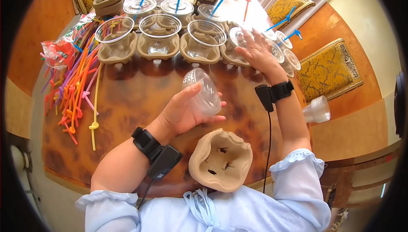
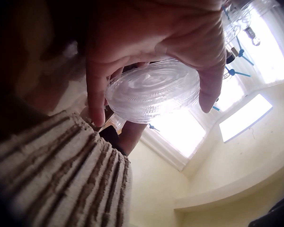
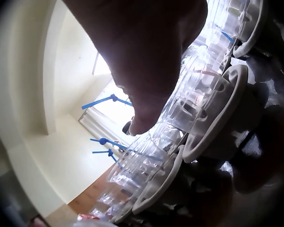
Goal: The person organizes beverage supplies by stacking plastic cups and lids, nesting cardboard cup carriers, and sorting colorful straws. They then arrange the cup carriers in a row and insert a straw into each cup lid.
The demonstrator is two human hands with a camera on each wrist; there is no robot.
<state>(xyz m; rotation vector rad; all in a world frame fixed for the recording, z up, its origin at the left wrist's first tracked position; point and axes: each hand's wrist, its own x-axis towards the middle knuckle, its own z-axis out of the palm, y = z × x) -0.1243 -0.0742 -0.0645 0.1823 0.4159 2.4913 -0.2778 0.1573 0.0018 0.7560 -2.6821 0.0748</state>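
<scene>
My left hand (image 1: 176, 111) holds a stack of clear plastic lids (image 1: 207, 92) above the near part of the table, thumb on one side and fingers on the other. In the left wrist view the ridged lids (image 2: 151, 92) lie between thumb and fingers. The right hand (image 1: 260, 55) reaches to the right end of the front row, fingers extended flat over a clear lid (image 1: 238, 37) on a cup. That cup stands in a brown pulp carrier (image 1: 231, 56). The right wrist view shows the dark underside of this hand (image 3: 146, 71) over the cups.
Three cups without lids (image 1: 160, 30) stand in carriers at the front. Behind them are lidded cups (image 1: 176, 6) with knotted blue straws. Colourful straws (image 1: 78, 87) lie left. Stacked pulp carriers (image 1: 221, 162) stand near my body, stacked cups (image 1: 318, 109) at the right edge.
</scene>
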